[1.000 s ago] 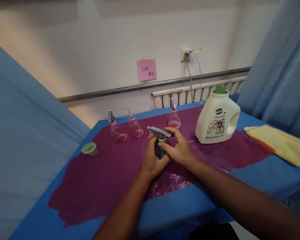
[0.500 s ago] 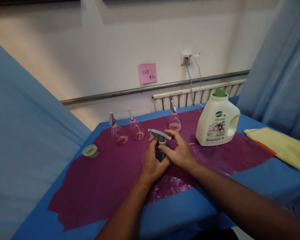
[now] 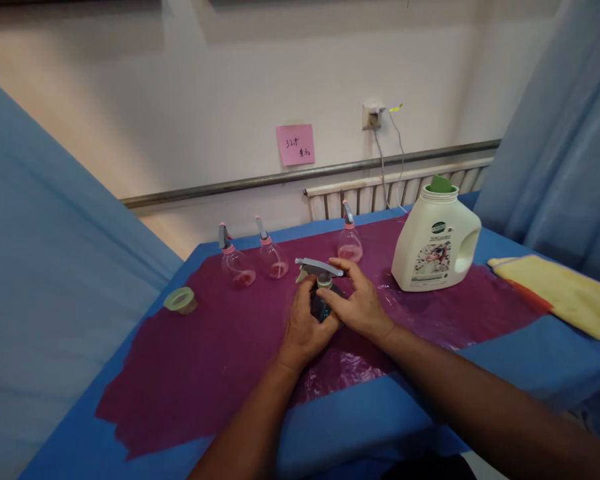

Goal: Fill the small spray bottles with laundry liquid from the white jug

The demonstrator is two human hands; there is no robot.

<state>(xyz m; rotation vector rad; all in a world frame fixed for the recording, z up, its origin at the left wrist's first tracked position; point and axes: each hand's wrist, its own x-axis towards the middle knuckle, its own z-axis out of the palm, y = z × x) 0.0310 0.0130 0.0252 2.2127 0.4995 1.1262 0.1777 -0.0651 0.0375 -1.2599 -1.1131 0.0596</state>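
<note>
Grey-headed spray bottle (image 3: pixel 320 307), btwn hands: head already on; tightness & fill lvl, can't tell. L hand (image 3: pixel 306 328): half-closed, gripping body. R hand (image 3: pixel 363 307): partly curled, holding collar & head. Beyond hands: 3 pink-collar bottles (image 3: pixel 349 249), heads on, some liq. in each. R of R hand: jug (image 3: pixel 433 250), uncapped, green insert (image 3: pixel 441 183) in mouth. Well L of L hand: pale-green cup (image 3: pixel 181 302).
</note>
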